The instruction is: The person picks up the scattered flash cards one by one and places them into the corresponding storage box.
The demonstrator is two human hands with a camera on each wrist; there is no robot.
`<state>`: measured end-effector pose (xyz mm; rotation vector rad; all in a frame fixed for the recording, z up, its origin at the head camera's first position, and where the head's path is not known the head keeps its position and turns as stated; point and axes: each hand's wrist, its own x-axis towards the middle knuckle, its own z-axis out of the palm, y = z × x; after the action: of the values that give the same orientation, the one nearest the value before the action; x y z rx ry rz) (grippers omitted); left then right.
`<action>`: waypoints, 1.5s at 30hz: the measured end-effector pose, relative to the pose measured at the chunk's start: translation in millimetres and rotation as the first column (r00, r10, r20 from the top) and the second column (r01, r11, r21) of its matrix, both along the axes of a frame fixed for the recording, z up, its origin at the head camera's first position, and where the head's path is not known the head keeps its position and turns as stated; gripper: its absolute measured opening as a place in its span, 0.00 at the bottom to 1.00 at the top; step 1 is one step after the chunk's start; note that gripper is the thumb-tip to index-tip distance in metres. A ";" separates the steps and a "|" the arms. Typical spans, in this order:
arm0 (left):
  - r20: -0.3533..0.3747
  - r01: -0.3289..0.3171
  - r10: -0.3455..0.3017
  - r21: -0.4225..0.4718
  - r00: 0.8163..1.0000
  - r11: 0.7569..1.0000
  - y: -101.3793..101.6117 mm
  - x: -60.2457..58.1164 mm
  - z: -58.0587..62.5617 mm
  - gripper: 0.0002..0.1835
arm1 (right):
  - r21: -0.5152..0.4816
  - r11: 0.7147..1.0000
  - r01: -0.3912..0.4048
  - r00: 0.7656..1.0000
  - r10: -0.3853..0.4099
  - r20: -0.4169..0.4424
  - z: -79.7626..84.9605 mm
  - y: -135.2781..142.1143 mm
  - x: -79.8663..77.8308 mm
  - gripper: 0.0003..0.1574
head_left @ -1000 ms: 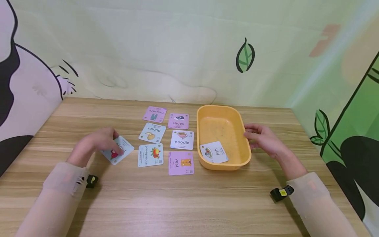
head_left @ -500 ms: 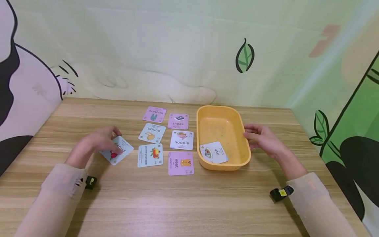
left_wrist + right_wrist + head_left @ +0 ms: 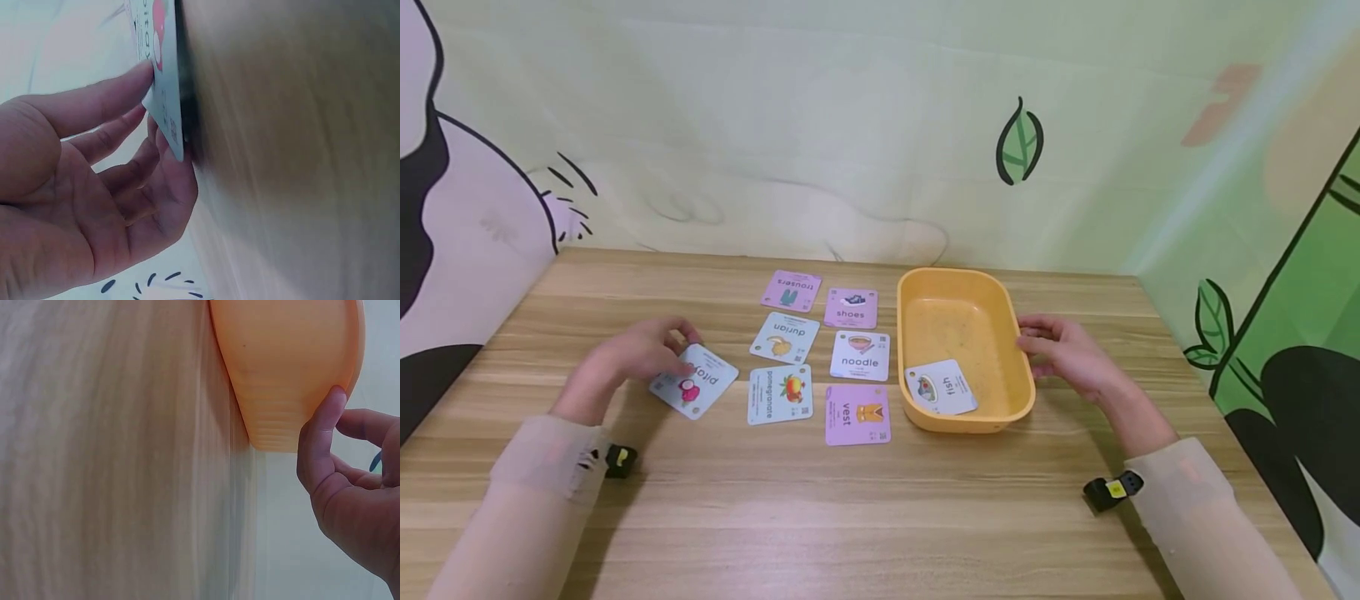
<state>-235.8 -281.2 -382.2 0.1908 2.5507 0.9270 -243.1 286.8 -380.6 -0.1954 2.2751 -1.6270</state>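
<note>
My left hand (image 3: 651, 348) pinches the light-blue pitaya card (image 3: 703, 387), thumb on its printed face and fingers beneath. In the left wrist view the card (image 3: 165, 94) stands with its near corner raised off the wooden table, a dark gap below it. On the far side, my right hand (image 3: 1063, 350) touches the outer right side of the yellow plastic tub (image 3: 966, 423), no fingers inside it. From the right wrist, the thumb of that hand (image 3: 353, 500) shows right at the tub's rim. A fish card (image 3: 951, 387) lies in the tub's near left corner.
Left of the tub lie several picture cards in two columns: trousers (image 3: 792, 290), durian (image 3: 786, 337), pomegranate (image 3: 780, 394), shoes (image 3: 851, 308), noodle (image 3: 860, 356) and vest (image 3: 858, 414). A printed backdrop (image 3: 820, 125) rises behind the table's back edge.
My left hand has drawn back slightly to the left, its thumb sliding from the pitaya card's middle to its left edge, uncovering the fruit picture. The right hand and the tub have not visibly moved.
</note>
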 end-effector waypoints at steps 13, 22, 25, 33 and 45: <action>0.017 -0.062 0.060 0.094 0.998 0.994 -4.9 0.7 1.5 0.14 | -0.008 1.000 0.006 1.000 -0.006 -0.005 -1.1 0.2 -0.2 0.35; 0.041 -0.092 0.086 0.167 0.995 0.982 -7.7 2.6 6.7 0.15 | -0.018 1.000 -0.001 1.000 0.001 -0.004 -1.6 0.0 -0.2 0.35; 0.041 -0.095 0.089 0.193 0.995 0.977 -9.0 2.6 8.9 0.15 | -0.016 1.000 0.000 1.000 0.000 -0.002 -1.6 0.0 -0.2 0.35; 0.049 -0.117 0.108 0.259 0.993 0.959 -7.0 3.2 14.8 0.16 | -0.005 1.000 0.009 1.000 -0.009 -0.001 -0.9 0.4 0.0 0.35; -0.043 -0.136 0.161 0.352 0.986 0.926 8.2 3.2 18.7 0.18 | -0.015 1.000 -0.002 1.000 0.001 -0.006 -1.9 1.3 -0.6 0.35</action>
<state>-232.6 -273.0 -363.5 0.1356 2.4715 1.4543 -243.7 288.1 -382.5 -0.2056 2.2669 -1.6455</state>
